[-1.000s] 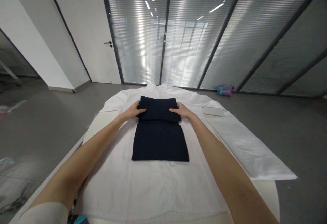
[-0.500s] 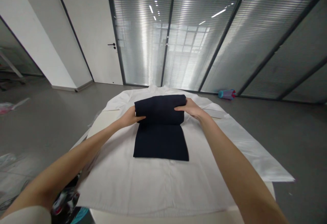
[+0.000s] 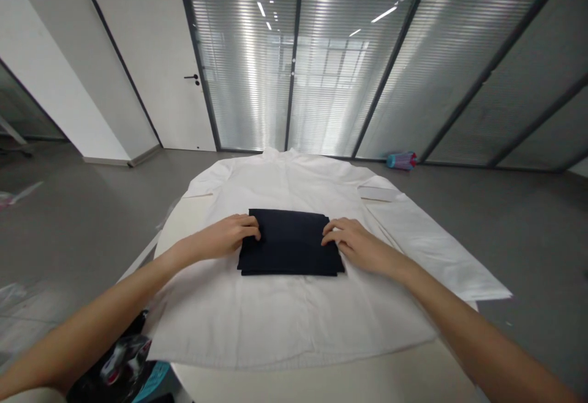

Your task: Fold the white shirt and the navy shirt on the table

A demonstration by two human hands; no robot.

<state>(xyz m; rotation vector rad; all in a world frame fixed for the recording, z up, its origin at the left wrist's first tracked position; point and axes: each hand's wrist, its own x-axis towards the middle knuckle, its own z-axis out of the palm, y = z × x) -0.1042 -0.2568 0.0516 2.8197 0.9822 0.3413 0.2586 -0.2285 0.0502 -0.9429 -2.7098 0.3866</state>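
Observation:
A folded navy cloth (image 3: 287, 244) lies flat in a layered rectangle on the middle of a white long-sleeved shirt (image 3: 275, 317). My left hand (image 3: 229, 233) is at the cloth's left edge, its curled fingers over the upper left corner; the thumb is hidden. At the opposite edge is my right hand (image 3: 356, 242), with bent, slightly parted fingertips resting on the cloth. The shirt is spread out with its collar at the far end, and one sleeve reaches out to the right.
Under the shirt is a cream rounded table (image 3: 367, 381). A dark bag-like heap with shiny plastic (image 3: 122, 363) sits below its left front edge. A blue and red bundle (image 3: 401, 160) lies on the floor by the glass partition (image 3: 331, 97). A white door (image 3: 151, 54) stands back left.
The rolled upper part of the navy cloth has come down toward me and now lies flat over the lower part. Both hands have moved nearer with it, and the right hand's grip has loosened.

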